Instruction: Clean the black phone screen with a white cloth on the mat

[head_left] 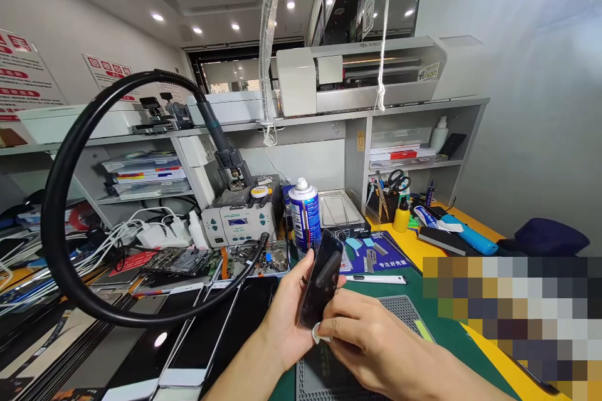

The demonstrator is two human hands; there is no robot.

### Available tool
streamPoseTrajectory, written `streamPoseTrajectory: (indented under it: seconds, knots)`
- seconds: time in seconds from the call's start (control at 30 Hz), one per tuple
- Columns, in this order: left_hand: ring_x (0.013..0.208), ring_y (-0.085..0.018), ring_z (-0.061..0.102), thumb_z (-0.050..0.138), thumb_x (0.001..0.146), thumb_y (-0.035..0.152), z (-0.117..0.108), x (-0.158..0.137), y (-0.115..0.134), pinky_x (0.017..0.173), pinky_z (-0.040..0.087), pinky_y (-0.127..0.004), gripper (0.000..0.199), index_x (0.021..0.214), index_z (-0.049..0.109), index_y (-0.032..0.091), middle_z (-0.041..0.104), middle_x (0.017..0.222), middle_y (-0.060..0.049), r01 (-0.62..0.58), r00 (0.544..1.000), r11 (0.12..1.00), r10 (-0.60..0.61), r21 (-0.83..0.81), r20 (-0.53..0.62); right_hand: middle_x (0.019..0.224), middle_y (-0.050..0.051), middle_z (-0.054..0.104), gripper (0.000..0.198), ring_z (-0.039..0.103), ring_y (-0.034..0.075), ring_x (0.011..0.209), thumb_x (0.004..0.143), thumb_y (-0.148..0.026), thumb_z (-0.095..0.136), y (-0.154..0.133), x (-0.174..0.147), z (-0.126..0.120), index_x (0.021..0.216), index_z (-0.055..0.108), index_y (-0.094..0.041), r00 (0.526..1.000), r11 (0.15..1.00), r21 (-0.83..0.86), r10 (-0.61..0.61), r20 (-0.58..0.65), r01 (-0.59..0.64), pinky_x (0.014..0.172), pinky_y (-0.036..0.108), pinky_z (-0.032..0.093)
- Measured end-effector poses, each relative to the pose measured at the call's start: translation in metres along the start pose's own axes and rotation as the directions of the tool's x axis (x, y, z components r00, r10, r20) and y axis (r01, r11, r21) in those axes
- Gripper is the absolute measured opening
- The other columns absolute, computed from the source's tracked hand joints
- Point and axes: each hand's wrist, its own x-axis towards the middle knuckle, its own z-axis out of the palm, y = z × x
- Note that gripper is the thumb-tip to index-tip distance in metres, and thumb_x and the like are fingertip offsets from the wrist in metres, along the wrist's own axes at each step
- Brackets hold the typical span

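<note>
My left hand (289, 310) is wrapped round a dark smartphone (322, 279), which it holds tilted upright with its glossy side facing me. My right hand (360, 332) is closed at the phone's lower right edge, pinching a small white cloth or tissue (322, 332) against its bottom corner. Part of the white piece is hidden under my right fingers. Below both hands lies a dark grey perforated mat (399, 310) on a green work mat (451, 341).
Behind the phone stands a blue spray can (305, 219). A hot-air station (242, 222) with a thick looping black hose (51, 200) is at left. Several phone screens (155, 332) lie at lower left. A white pen-like tool (376, 279) and a yellow bottle (402, 215) are at right.
</note>
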Motion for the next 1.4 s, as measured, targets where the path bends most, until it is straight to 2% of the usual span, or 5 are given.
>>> streamPoseTrajectory:
  seconds: [0.2, 0.67, 0.93, 1.2, 1.4]
  knots:
    - [0.068, -0.019, 0.067, 0.063, 0.092, 0.044, 0.002, -0.005, 0.004, 0.063, 0.051, -0.028, 0.045, 0.095, 0.072, 0.0, 0.073, 0.084, -0.014, 0.005, 1.0, 0.998, -0.006, -0.059, -0.006, 0.093, 0.006, 0.064, 0.026, 0.056, 0.017, 0.082, 0.095, -0.006, 0.049, 0.002, 0.0, -0.002, 0.104, 0.071, -0.017, 1.0, 1.0, -0.023, -0.006, 0.003, 0.006, 0.073, 0.026, 0.045]
    - [0.075, -0.023, 0.07, 0.059, 0.096, 0.042, -0.001, -0.007, 0.007, 0.075, 0.054, -0.034, 0.042, 0.103, 0.073, 0.003, 0.076, 0.091, -0.016, -0.036, 0.994, 0.992, 0.048, -0.119, 0.093, 0.091, 0.005, 0.064, 0.023, 0.057, 0.019, 0.086, 0.091, -0.003, 0.052, 0.004, -0.003, -0.007, 0.094, 0.069, -0.018, 0.999, 0.991, -0.131, 0.016, 0.043, -0.01, 0.076, 0.027, 0.046]
    - [0.079, -0.025, 0.07, 0.054, 0.099, 0.043, 0.001, -0.007, 0.005, 0.076, 0.054, -0.038, 0.046, 0.112, 0.07, 0.002, 0.073, 0.103, -0.021, -0.068, 0.987, 0.993, 0.081, -0.096, 0.142, 0.097, 0.006, 0.07, 0.024, 0.063, 0.019, 0.089, 0.08, -0.001, 0.057, 0.006, -0.005, -0.02, 0.086, 0.072, -0.019, 0.985, 0.989, 0.028, 0.142, 0.095, -0.145, 0.08, 0.025, 0.049]
    - [0.084, -0.028, 0.071, 0.057, 0.098, 0.035, 0.002, -0.013, 0.004, 0.1, 0.047, -0.059, 0.04, 0.119, 0.068, 0.003, 0.072, 0.113, -0.025, -0.18, 0.98, 0.983, 0.181, -0.029, 0.084, 0.074, -0.002, 0.074, 0.013, 0.062, 0.012, 0.063, 0.083, -0.016, 0.071, 0.025, -0.01, -0.046, 0.089, 0.082, -0.019, 0.876, 0.847, 0.3, 0.33, 0.352, -0.44, 0.055, 0.016, 0.044]
    - [0.083, -0.03, 0.073, 0.059, 0.096, 0.028, 0.002, -0.012, 0.005, 0.099, 0.05, -0.062, 0.036, 0.118, 0.069, 0.001, 0.072, 0.114, -0.027, -0.234, 0.972, 0.972, 0.235, 0.036, -0.029, 0.072, -0.001, 0.071, 0.022, 0.067, 0.015, 0.066, 0.087, -0.035, 0.077, 0.054, -0.013, -0.066, 0.097, 0.08, -0.015, 0.761, 0.71, 0.318, 0.475, 0.442, -0.628, 0.058, 0.022, 0.053]
